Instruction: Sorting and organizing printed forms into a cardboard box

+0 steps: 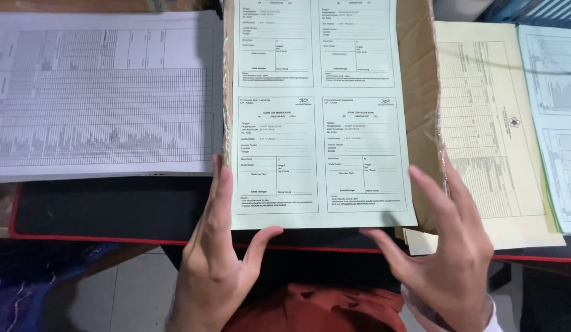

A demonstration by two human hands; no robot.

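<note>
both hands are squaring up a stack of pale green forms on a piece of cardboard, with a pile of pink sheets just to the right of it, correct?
Not quite. In the head view the pile to the right is pale yellow, not pink. The rest holds: the left hand and right hand hold the edges of the pale green forms, which lie on the brown cardboard.

A white stack of printed table sheets (101, 92) lies to the left, on a black mat with a red edge (95, 212). To the right, pale yellow sheets (488, 129) with fine printed columns lie flat, and a light blue-green sheet (553, 117) partly overlaps them at the far right edge. Near the left corner, blue cloth (27, 289) and a pale floor (138, 289) show below the mat. An orange-red garment (316, 310) fills the near centre.
</note>
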